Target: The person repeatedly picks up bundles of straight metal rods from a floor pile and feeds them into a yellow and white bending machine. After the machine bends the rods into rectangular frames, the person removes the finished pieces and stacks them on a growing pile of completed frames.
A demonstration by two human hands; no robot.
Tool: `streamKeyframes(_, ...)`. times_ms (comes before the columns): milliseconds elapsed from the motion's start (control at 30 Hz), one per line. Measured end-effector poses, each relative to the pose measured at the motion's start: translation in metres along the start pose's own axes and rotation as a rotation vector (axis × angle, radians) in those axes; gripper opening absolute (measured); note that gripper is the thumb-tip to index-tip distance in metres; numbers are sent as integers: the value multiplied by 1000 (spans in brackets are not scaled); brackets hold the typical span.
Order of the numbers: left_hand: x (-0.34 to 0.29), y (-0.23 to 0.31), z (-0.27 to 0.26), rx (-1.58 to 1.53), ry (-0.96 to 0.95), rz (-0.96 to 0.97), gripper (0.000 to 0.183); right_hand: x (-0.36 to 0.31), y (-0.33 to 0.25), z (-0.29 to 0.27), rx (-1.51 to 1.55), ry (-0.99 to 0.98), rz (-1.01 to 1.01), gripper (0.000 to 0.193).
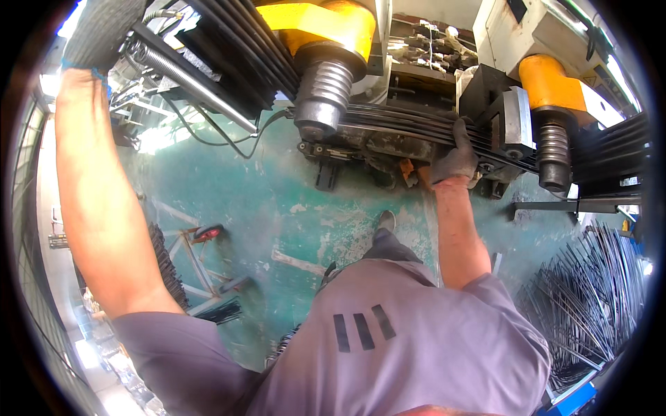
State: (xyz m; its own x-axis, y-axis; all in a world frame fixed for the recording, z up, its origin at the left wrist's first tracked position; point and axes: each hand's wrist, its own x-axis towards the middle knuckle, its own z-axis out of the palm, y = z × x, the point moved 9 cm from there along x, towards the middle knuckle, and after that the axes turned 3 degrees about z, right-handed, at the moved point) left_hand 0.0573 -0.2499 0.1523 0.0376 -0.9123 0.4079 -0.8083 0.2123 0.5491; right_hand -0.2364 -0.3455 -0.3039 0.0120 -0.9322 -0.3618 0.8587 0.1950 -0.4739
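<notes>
1. Green floor [263, 201] spreads below the left ram [323, 90], a ridged silver post under a yellow head.
2. Thin dark rods [590, 298] are heaped well to that ram's right, lower down.
3. Long black bars [402, 119] run from beside it toward the right ram [553, 145].
4. A coil spring [166, 73] slants to its left.
5. The gloved left hand [100, 35] is farther left, near the spring's upper end; I cannot tell whether its fingers are closed.
6. The gloved right hand [454, 163] is right of the left ram, one finger or thumb upright across the bars, which lie behind it; the others are hidden, so I cannot tell if they clamp.
</notes>
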Motion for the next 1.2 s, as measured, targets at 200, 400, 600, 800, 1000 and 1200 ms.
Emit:
streamKeyframes(200,-35,26,-5,-127,158,73,19,-17,-9,23,3,-221,-2,23)
streamKeyframes(400,-148,13,-22,-62,629,163,22,-106,-36,-14,-35,-212,-96,16)
streamKeyframes(600,-313,37,-75,-441,900,178,27,-161,-33,17,-99,-444,19,24)
streamKeyframes(800,-582,-17,-100,-776,1337,-267,30,-186,10,65,-473,-418,-3,29)
streamKeyframes(1000,-805,34,60,-703,2363,-520,12,-235,137,122,-829,-713,162,18)
streamKeyframes(1200,-903,147,219,-360,3067,-498,12,-401,310,147,-1009,-1334,444,9)
